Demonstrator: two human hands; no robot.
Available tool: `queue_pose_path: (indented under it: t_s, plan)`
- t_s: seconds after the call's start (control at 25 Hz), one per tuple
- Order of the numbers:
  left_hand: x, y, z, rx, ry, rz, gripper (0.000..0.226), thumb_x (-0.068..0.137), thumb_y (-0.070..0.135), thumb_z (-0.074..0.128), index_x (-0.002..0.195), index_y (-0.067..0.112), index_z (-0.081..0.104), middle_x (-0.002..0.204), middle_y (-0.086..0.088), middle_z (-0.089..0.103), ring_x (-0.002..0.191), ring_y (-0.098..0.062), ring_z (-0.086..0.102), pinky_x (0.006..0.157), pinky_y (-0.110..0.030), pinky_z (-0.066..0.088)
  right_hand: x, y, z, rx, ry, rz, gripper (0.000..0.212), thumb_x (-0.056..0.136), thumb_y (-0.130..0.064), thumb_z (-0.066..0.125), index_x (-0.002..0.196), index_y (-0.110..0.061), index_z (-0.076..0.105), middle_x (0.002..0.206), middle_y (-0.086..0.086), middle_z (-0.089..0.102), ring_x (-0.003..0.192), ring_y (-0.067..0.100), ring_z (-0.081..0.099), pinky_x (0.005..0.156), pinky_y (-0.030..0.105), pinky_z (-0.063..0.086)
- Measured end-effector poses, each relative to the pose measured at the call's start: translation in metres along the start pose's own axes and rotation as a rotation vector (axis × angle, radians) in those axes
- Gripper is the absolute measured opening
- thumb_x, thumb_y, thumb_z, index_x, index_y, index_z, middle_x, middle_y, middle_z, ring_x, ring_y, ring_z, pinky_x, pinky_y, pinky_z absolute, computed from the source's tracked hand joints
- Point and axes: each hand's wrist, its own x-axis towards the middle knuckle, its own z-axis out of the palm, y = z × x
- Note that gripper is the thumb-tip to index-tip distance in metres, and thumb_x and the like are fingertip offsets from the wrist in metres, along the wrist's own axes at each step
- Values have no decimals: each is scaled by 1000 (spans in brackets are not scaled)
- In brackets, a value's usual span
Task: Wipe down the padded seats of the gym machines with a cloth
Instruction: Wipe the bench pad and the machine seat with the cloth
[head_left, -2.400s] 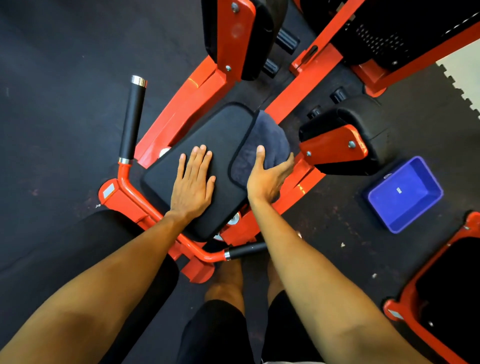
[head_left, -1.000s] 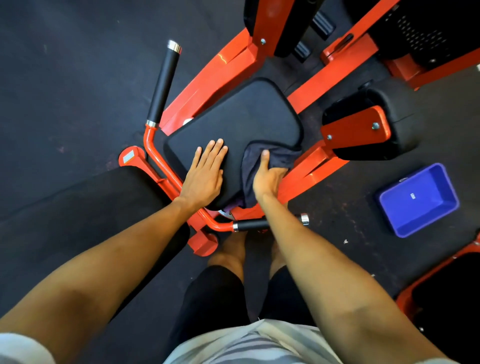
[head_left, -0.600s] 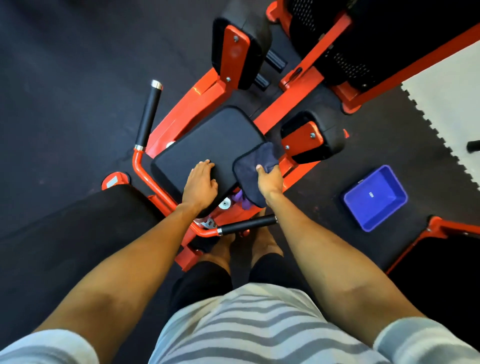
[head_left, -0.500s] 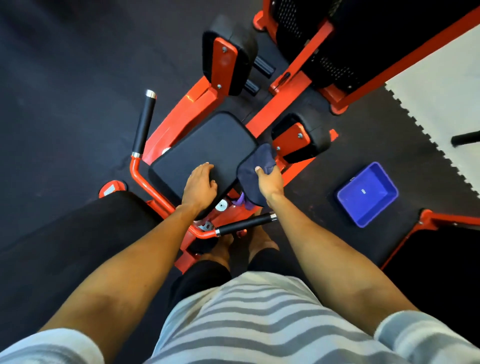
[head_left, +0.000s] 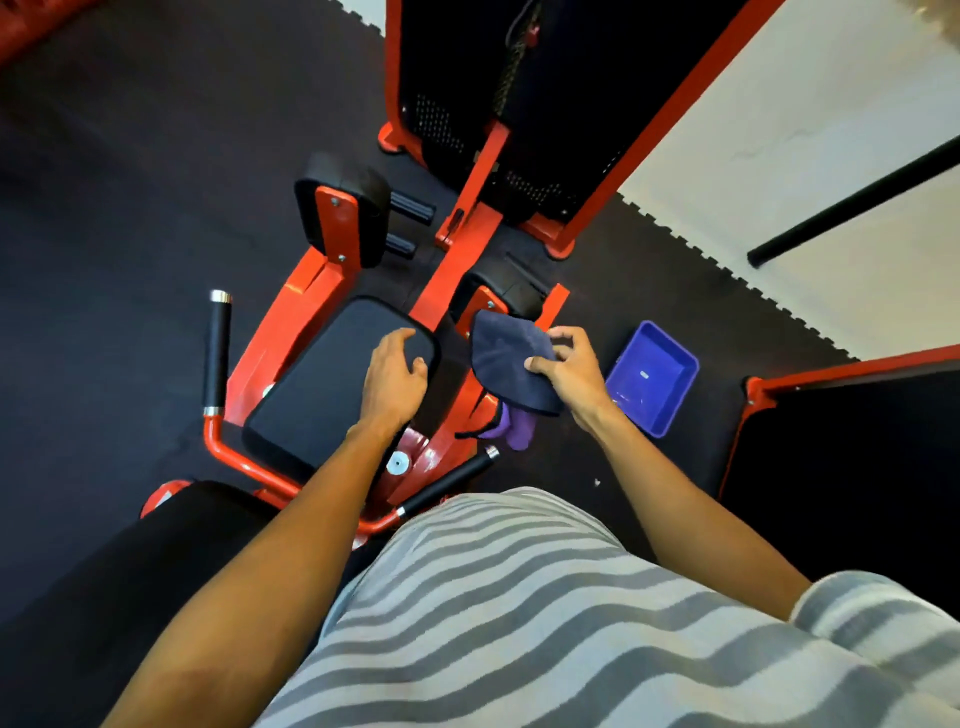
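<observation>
Two hands in view: what has each got?
— The right hand (head_left: 566, 371) pinches a dark blue cloth (head_left: 506, 358), with the thumb on the near side and the fingers curled over its right edge. The left hand (head_left: 395, 379) has nothing in it, and its fingers are loosely bent.

Is the cloth on the seat?
— No, off it. It hangs in the air just right of the black padded seat (head_left: 322, 387), over the machine's red frame (head_left: 447, 280). Some purple fabric (head_left: 517, 434) shows below its lower edge; whether that belongs to the same cloth I cannot tell.

And is the left hand on the pad?
— It lies over the seat's far right corner. I cannot tell whether the palm presses down or only hovers.

What else lies round about?
— A blue tub (head_left: 652, 376) stands on the dark floor mat (head_left: 104, 208), just right of the right hand. The left handle (head_left: 217, 353), with a black grip, runs along the seat's left side, and the near handle (head_left: 447, 480) slants out at its near right. Beyond the seat stand a large pad (head_left: 358, 208) on a red bracket and a small pad (head_left: 506, 288), partly behind the cloth. Farther back a black housing (head_left: 571, 104) rises between red posts. The person wears a grey-and-white striped shirt (head_left: 519, 597)
</observation>
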Motion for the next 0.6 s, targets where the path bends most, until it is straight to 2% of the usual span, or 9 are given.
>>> queue_pose_path:
  t_s: [0.12, 0.24, 0.36, 0.48, 0.6]
  plan:
    - [5, 21, 5, -4, -25, 63, 46, 99, 10, 53, 144, 10, 45, 150, -7, 46, 141, -24, 38, 117, -38, 31, 1, -13, -18, -5, 146, -90, 39, 83, -14, 78, 102, -30, 47, 95, 10, 71, 83, 15, 64, 83, 39, 54]
    - [16, 39, 11, 12, -47, 104, 46, 98, 7, 54, 143, 8, 47, 148, -8, 48, 139, -25, 40, 115, -37, 32, 8, -34, -21, -13, 302, -173, 32, 84, -16, 79, 102, -23, 54, 100, 1, 67, 89, 14, 64, 81, 28, 52]
    - [29, 54, 19, -4, -68, 134, 47, 96, 4, 54, 143, 7, 48, 147, -9, 48, 139, -25, 41, 116, -33, 31, 26, -51, -14, 64, 391, -199, 33, 84, -18, 80, 102, -21, 52, 104, 6, 64, 95, 22, 64, 82, 30, 52]
    - [37, 68, 26, 0, -73, 142, 48, 96, 5, 55, 144, 7, 47, 149, -9, 47, 140, -24, 41, 114, -28, 28, 43, -59, -4, 82, 302, -238, 36, 84, -15, 80, 109, -19, 55, 111, 2, 63, 103, 17, 63, 83, 22, 49]
    - [51, 77, 29, -4, -59, 130, 48, 97, 6, 54, 145, 7, 46, 150, -9, 46, 140, -24, 42, 117, -35, 32, 55, -58, -1, 24, 160, -334, 37, 84, -9, 79, 112, -19, 56, 110, -7, 62, 104, 12, 63, 82, 20, 49]
